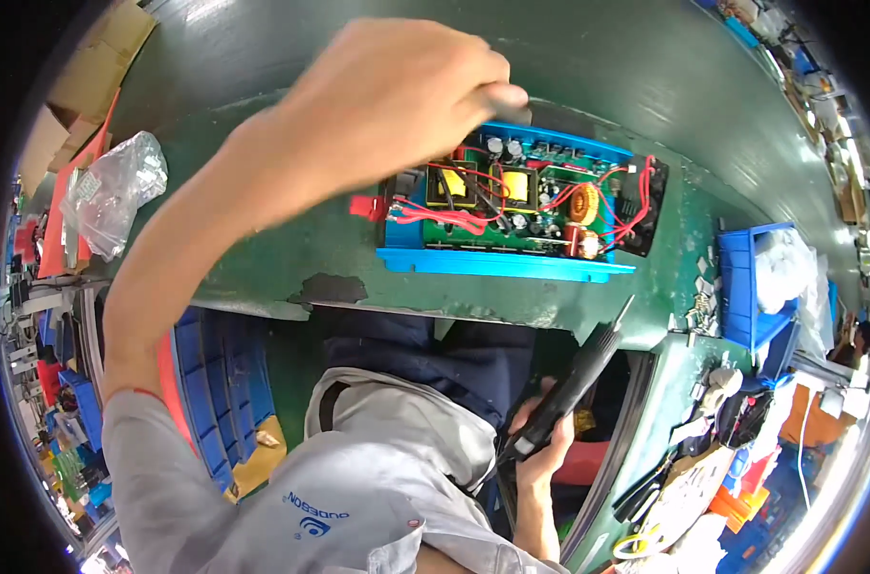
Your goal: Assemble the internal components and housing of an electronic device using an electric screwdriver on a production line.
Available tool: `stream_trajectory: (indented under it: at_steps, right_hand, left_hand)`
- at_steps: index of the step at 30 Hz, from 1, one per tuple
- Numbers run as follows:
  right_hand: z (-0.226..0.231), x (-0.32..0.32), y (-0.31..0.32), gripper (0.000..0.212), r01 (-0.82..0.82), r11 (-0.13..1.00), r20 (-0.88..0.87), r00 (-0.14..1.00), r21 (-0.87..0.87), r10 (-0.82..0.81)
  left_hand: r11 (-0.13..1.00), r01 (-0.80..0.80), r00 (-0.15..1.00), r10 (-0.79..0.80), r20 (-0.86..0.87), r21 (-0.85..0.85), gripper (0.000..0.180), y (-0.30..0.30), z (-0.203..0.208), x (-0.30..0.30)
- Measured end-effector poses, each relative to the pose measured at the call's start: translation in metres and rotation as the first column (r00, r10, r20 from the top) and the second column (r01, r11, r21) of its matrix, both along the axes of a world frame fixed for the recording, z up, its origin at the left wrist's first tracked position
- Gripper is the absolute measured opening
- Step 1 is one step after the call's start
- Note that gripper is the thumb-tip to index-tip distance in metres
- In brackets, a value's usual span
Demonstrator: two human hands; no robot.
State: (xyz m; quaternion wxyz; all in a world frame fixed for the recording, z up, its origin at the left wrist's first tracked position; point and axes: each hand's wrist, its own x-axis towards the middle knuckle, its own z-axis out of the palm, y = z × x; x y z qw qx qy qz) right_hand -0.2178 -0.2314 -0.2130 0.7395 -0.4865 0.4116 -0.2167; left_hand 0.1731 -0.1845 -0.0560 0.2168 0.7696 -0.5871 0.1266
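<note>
An open power inverter (512, 263) with a blue metal case lies on the green bench, its circuit board, yellow-wrapped transformers, copper coil and red wires showing. Over its far left part reaches my left hand (416, 91), fingers closed in a pinch. A small greyish bit shows at the fingertips, too blurred to name. Low at the bench's near edge, my right hand (547, 450) is wrapped round a black electric screwdriver (569, 392). Its thin bit slants up to the right, apart from the inverter. A black fan (650, 206) forms the inverter's right end.
Loose small metal parts (705, 301) lie right of the inverter, beside a blue bin (738, 287) holding clear plastic bags. Another plastic bag (119, 196) sits at the left. Cables and tools (732, 411) crowd the right side. A blue crate (220, 383) stands below the bench.
</note>
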Motion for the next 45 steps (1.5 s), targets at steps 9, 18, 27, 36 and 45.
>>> stream_trajectory:
  at_steps: [9, 18, 27, 36, 45]
  right_hand:
    - [0.058, 0.036, -0.086, 0.04, -0.134, 0.895, -0.364, 0.931, -0.425, -0.033]
    - [0.066, 0.053, -0.114, 0.027, -0.102, 0.358, -0.234, 0.907, -0.928, -0.349]
    - [0.045, 0.029, -0.062, 0.046, -0.07, 0.727, -0.219, 0.969, -0.683, -0.111]
    - [0.069, 0.065, -0.054, 0.072, -0.114, 0.838, -0.184, 0.983, -0.534, 0.016]
    - [0.064, 0.106, -0.109, 0.044, 0.053, 0.83, -0.228, 0.95, -0.555, -0.213]
  left_hand:
    - [0.827, 0.122, 0.978, -0.195, 0.077, 0.548, 0.056, -0.049, -0.041, 0.028]
    - [0.837, 0.004, 0.573, 0.447, -0.687, 0.548, 0.058, -0.002, -0.057, -0.058]
    - [0.991, 0.012, 0.423, 0.119, -0.898, 0.137, 0.038, 0.031, -0.058, -0.087]
    - [0.976, 0.127, 0.963, -0.079, -0.258, 0.175, 0.033, 0.039, -0.071, 0.015]
    - [0.989, 0.149, 0.979, -0.151, -0.14, -0.024, 0.044, 0.068, -0.094, -0.022]
